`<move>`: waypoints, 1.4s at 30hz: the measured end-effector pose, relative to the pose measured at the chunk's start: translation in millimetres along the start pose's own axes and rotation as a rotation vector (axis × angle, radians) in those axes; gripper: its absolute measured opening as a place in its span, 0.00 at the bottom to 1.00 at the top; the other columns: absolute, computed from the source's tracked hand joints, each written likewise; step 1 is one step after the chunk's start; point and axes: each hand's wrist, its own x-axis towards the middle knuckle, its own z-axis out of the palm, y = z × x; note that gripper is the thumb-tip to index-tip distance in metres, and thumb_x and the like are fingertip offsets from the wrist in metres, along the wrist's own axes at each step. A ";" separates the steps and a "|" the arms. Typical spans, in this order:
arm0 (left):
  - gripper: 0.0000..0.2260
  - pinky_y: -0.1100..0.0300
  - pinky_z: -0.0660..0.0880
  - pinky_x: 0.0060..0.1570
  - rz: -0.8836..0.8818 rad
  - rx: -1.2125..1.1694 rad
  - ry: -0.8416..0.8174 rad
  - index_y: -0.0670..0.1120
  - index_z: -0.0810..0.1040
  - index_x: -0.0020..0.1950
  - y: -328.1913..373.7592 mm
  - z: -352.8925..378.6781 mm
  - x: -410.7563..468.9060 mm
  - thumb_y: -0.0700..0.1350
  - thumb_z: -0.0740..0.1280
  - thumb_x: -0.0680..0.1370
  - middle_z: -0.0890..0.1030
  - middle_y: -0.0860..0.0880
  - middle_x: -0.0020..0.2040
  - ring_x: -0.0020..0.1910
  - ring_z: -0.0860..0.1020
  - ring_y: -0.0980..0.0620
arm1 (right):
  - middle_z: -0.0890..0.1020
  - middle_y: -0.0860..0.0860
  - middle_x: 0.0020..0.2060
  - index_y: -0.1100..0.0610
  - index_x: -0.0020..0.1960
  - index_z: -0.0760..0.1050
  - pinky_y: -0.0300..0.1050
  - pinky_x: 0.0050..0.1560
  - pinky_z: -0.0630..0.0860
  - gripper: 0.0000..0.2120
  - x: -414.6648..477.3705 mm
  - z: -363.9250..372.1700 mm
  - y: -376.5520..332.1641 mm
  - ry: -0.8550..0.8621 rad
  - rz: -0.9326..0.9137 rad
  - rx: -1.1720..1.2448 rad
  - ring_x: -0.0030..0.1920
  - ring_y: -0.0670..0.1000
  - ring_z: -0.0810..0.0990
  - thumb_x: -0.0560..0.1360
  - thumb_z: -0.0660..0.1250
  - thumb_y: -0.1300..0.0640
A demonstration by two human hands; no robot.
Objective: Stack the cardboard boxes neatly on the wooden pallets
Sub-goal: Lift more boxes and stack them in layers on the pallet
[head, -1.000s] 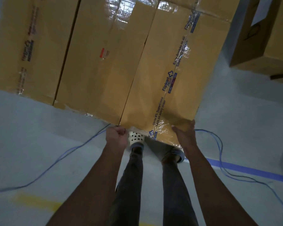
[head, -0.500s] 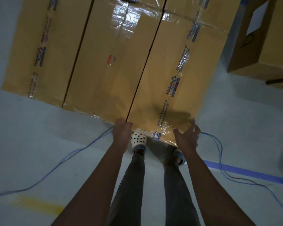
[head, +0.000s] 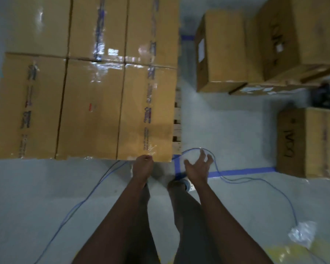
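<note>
Your left hand (head: 143, 165) is at the near edge of the front right box (head: 147, 111), with its fingers curled up tight. The picture is too blurry to show if they hook the edge or just bump against it, so I cannot tell if you are holding the box. Your right hand (head: 197, 166) is off the box, out in the air with its fingers spread wide and nothing in it. The box sits in a row of boxes (head: 84, 111) pressed side by side on the wooden pallet (head: 177, 119), and you can see the pallet's slats poking out on the right. A box this big will likely be heavy, so use both hands. The cardboard should be stiff at the corners but may bend in the middle. The shiny tape on top looks slippery, so keep your fingers off it. Take hold low down at two corners, or push flat on a side to slide it straight. More boxes (head: 309, 143) wait on the floor to your right. Watch the blue cable (head: 255, 181) by your feet, as you could trip on it.
</note>
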 end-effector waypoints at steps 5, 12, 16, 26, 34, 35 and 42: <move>0.10 0.51 0.75 0.54 0.170 0.234 -0.071 0.44 0.83 0.54 66.4 68.5 -91.1 0.42 0.65 0.77 0.83 0.45 0.53 0.54 0.79 0.43 | 0.51 0.56 0.79 0.52 0.80 0.58 0.56 0.70 0.68 0.38 -32.6 -80.0 53.8 0.047 0.122 0.163 0.75 0.59 0.66 0.76 0.72 0.50; 0.12 0.55 0.80 0.55 0.291 0.382 -0.273 0.43 0.81 0.62 121.6 196.3 -183.3 0.40 0.64 0.81 0.83 0.44 0.57 0.56 0.82 0.43 | 0.56 0.60 0.75 0.58 0.75 0.66 0.52 0.66 0.71 0.34 -66.4 -184.4 171.0 0.121 0.284 0.437 0.64 0.63 0.76 0.74 0.76 0.52; 0.07 0.65 0.71 0.27 0.334 0.399 -0.406 0.43 0.81 0.52 139.9 262.0 -228.4 0.35 0.65 0.79 0.81 0.44 0.38 0.29 0.78 0.50 | 0.62 0.64 0.71 0.61 0.73 0.69 0.53 0.67 0.70 0.30 -56.2 -244.7 209.3 0.195 0.388 0.617 0.64 0.66 0.75 0.76 0.74 0.53; 0.10 0.60 0.73 0.32 0.535 0.501 -0.473 0.47 0.82 0.52 179.8 361.5 -297.6 0.36 0.64 0.77 0.86 0.46 0.45 0.37 0.81 0.51 | 0.77 0.58 0.63 0.56 0.67 0.76 0.54 0.66 0.74 0.21 -17.5 -347.8 213.6 0.369 0.286 0.920 0.63 0.57 0.77 0.78 0.71 0.48; 0.09 0.59 0.73 0.30 0.458 0.412 -0.433 0.40 0.82 0.54 258.6 443.9 -262.0 0.34 0.63 0.79 0.84 0.44 0.41 0.35 0.80 0.47 | 0.83 0.57 0.55 0.52 0.61 0.79 0.58 0.58 0.78 0.23 67.2 -404.5 227.5 0.328 0.321 0.990 0.57 0.58 0.82 0.71 0.70 0.40; 0.08 0.57 0.75 0.33 0.468 0.428 -0.438 0.40 0.82 0.54 274.0 456.1 -256.9 0.34 0.64 0.79 0.84 0.45 0.41 0.37 0.80 0.46 | 0.83 0.56 0.54 0.53 0.59 0.79 0.57 0.56 0.78 0.20 82.8 -422.5 223.6 0.336 0.327 1.012 0.55 0.58 0.82 0.73 0.70 0.41; 0.09 0.61 0.70 0.29 0.559 0.474 -0.410 0.45 0.81 0.50 445.2 539.8 -218.9 0.35 0.63 0.79 0.85 0.41 0.48 0.37 0.79 0.49 | 0.80 0.55 0.49 0.56 0.55 0.78 0.45 0.37 0.72 0.09 224.6 -555.4 166.5 0.251 0.270 1.148 0.42 0.51 0.78 0.81 0.68 0.50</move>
